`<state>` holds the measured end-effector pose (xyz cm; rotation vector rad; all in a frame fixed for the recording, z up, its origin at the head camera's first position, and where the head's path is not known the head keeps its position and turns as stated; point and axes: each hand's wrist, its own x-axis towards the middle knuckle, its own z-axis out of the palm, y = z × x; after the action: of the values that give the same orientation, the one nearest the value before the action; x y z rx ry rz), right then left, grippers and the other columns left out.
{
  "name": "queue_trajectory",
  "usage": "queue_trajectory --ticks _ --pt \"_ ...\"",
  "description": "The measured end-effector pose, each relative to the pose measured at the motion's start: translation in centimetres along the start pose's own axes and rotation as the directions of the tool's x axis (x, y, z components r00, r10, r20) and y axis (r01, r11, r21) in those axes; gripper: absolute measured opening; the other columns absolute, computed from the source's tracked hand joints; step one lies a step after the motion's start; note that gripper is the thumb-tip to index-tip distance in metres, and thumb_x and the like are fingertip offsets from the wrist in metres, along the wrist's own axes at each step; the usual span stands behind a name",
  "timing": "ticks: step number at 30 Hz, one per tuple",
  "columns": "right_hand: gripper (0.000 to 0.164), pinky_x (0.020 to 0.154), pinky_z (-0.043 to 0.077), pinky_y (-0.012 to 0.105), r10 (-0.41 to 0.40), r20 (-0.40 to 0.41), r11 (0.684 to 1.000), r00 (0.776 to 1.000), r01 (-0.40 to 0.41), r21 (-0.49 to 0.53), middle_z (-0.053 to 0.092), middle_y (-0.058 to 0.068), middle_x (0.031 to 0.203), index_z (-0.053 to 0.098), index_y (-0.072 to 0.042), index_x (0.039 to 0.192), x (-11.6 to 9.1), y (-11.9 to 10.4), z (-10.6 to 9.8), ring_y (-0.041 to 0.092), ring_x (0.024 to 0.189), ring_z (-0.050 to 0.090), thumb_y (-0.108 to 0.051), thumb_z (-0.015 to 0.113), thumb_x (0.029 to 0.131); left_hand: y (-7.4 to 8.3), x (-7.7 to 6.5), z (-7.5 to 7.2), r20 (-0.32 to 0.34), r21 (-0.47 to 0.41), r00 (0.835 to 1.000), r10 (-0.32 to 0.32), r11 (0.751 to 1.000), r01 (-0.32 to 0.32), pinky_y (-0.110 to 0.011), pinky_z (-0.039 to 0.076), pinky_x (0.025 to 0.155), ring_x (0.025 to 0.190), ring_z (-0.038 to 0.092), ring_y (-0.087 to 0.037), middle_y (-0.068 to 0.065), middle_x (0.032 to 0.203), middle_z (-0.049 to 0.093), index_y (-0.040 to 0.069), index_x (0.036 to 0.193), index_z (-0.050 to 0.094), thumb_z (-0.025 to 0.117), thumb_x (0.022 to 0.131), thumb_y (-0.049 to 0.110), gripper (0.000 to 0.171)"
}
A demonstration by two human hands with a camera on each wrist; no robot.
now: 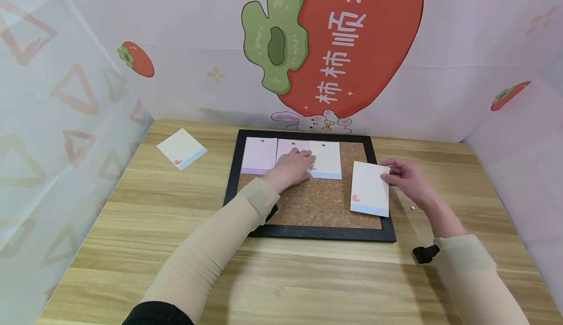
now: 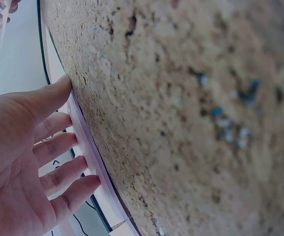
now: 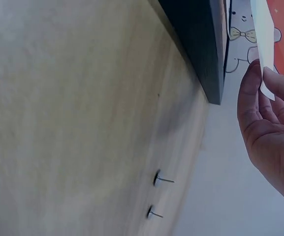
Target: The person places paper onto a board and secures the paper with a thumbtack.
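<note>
A cork board (image 1: 325,203) with a black frame lies on the table. Along its upper part sit two pale purple note cards (image 1: 258,156) and a white note card (image 1: 327,161) with a blue strip, each with a pin head near its top. My left hand (image 1: 291,169) touches the middle purple card and the white card's left edge, its fingers extended. Between thumb and fingers, my right hand (image 1: 411,181) pinches another white card (image 1: 369,190) by its upper right edge, over the board's right side. That card appears edge-on in the right wrist view.
Two thumbtacks (image 3: 157,178) stand points up on the table to the right of the board. One more white card (image 1: 182,149) lies at the table's back left. A printed backdrop (image 1: 198,80) rises behind the table (image 1: 145,207), with sheets at both sides.
</note>
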<state>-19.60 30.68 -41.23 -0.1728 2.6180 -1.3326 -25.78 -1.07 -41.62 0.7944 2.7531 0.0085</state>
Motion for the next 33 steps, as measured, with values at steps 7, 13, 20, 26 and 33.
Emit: queue_trajectory --ticks 7,13,20,26,33 --pt "0.035 0.064 0.052 0.027 -0.001 -0.011 0.999 1.0 0.001 -0.038 0.059 0.007 0.079 0.054 0.003 0.132 -0.2 -0.1 0.9 0.015 0.068 0.054 -0.01 0.061 0.099 0.1 -0.1 -0.1 -0.005 -0.007 1.0 -0.004 1.0 0.004 -0.043 0.048 0.109 0.139 0.045 -0.025 0.0 0.159 0.042 0.021 0.149 0.047 0.062 0.098 0.039 0.057" --pt "0.034 0.055 0.042 0.025 -0.037 -0.021 0.993 0.999 0.035 -0.115 0.051 0.008 0.078 0.057 -0.002 0.131 -0.3 -0.3 1.8 0.011 0.063 0.044 -0.011 0.063 0.098 0.1 -0.1 -0.1 -0.003 -0.01 1.0 -0.003 1.0 0.003 -0.043 0.047 0.109 0.14 0.044 -0.025 0.0 0.16 0.041 0.021 0.15 0.046 0.062 0.098 0.039 0.057" --pt "0.035 0.054 0.037 0.025 -0.097 -0.004 0.976 0.995 0.095 -0.196 0.045 0.006 0.076 0.058 -0.006 0.132 -0.3 -0.3 2.7 0.011 0.063 0.041 -0.006 0.062 0.097 -0.1 0.0 0.1 -0.001 -0.007 1.0 0.001 1.0 -0.001 -0.043 0.046 0.111 0.142 0.042 -0.025 0.0 0.16 0.04 0.022 0.151 0.044 0.061 0.098 0.041 0.059" --pt "0.034 0.058 0.038 0.024 -0.11 0.004 0.963 0.994 0.108 -0.248 0.048 0.008 0.08 0.059 -0.004 0.13 -0.4 -0.2 3.2 0.016 0.07 0.044 -0.003 0.062 0.096 -0.6 -0.2 0.5 -0.053 -0.043 0.998 0.02 0.999 -0.022 -0.043 0.046 0.111 0.141 0.045 -0.025 -0.001 0.158 0.042 0.019 0.15 0.047 0.062 0.097 0.043 0.059" --pt "0.034 0.056 0.038 0.024 -0.115 -0.006 0.966 0.993 0.11 -0.235 0.046 0.006 0.077 0.059 -0.002 0.13 -0.2 -0.2 3.4 0.013 0.065 0.043 -0.003 0.062 0.096 -0.8 -0.6 0.4 -0.093 -0.064 0.994 0.058 0.996 -0.064 -0.045 0.049 0.107 0.136 0.052 -0.024 -0.003 0.151 0.051 0.016 0.143 0.054 0.063 0.098 0.04 0.052"
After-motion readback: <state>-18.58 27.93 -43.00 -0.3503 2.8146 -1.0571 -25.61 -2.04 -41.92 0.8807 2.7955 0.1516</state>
